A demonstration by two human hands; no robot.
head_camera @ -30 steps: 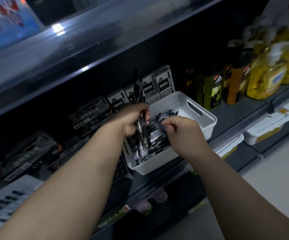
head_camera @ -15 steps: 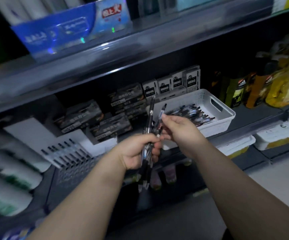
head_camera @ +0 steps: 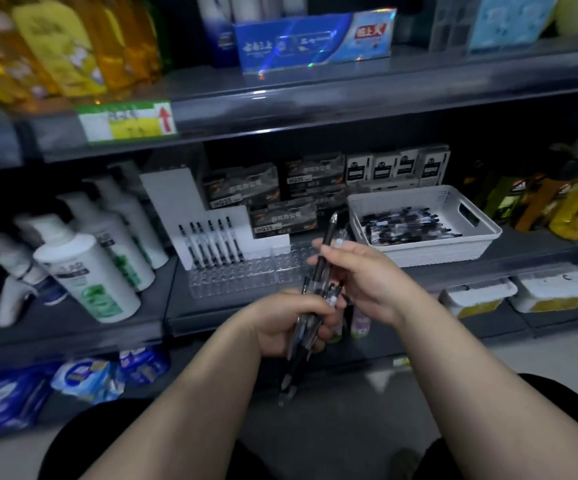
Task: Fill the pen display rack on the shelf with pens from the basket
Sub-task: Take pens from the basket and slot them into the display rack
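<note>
The left hand [head_camera: 287, 323] is clutching a bundle of pens [head_camera: 292, 370], wrapped tight round the barrels. The right hand [head_camera: 367, 282] is pinching a single pen [head_camera: 329, 237] about mid-barrel, lifting it at twelve o'clock of the bundle. The rack [head_camera: 232, 280] is waiting on the shelf [head_camera: 211, 308] at ten o'clock of the hands, with six pens [head_camera: 211, 245] standing in its back row and most holes bare. The basket [head_camera: 436, 249] is sitting at two o'clock, more pens [head_camera: 405, 225] lying inside. They are looking light, stiff and slick, so a loose fist is risking slips. I'd be taking each by the mid-barrel, thumb and forefinger, steering it into a hole.
</note>
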